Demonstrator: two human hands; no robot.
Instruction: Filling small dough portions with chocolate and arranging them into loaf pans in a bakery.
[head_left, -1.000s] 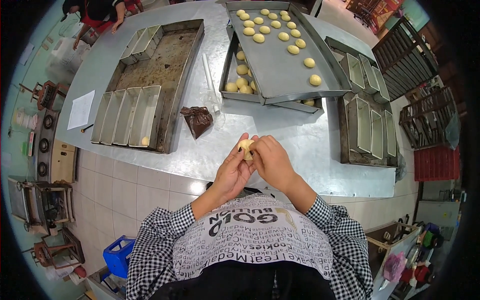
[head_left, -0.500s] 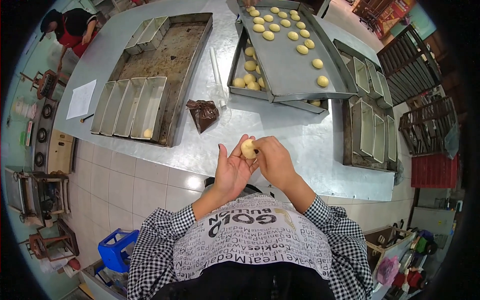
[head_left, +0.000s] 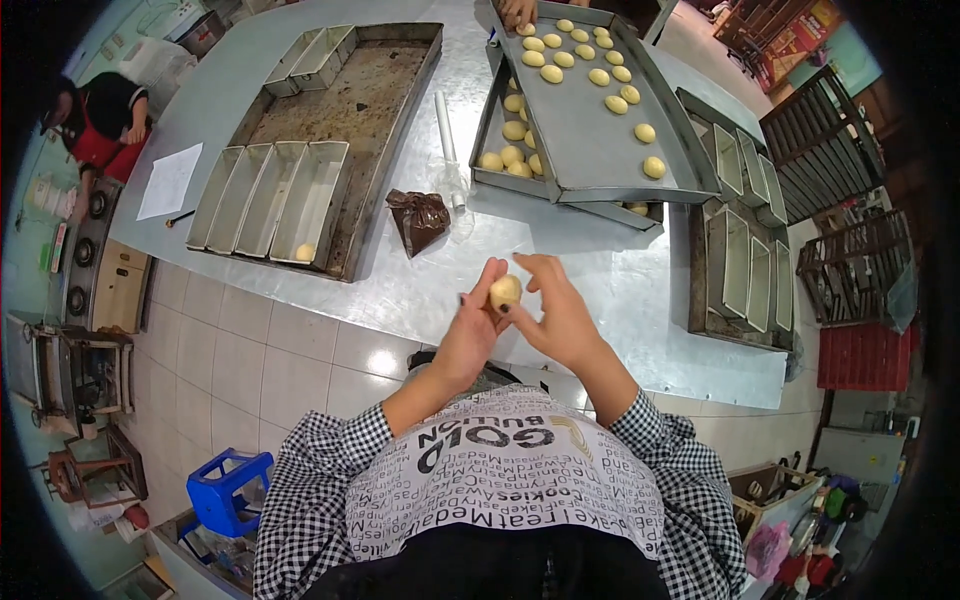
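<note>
A pale yellow dough ball sits against the upright fingers of my left hand, which is closed around it. My right hand is at its right side, the thumb touching the ball while the index finger is lifted away and apart. Just beyond my hands lies a clear bag of dark brown filling on the metal table. One more dough ball rests at the near end of a loaf tin on the left. Whether the held ball contains filling cannot be seen.
A grey tray with several dough balls overlaps a lower tray of more balls. A large baking tray carries loaf tins at left; another tray stands right. A roll of film lies between. Another person's hand reaches the far tray.
My right fingers have opened away from the dough ball, leaving the thumb on it. My left hand has turned more upright. The other person's hand has come further over the far tray.
</note>
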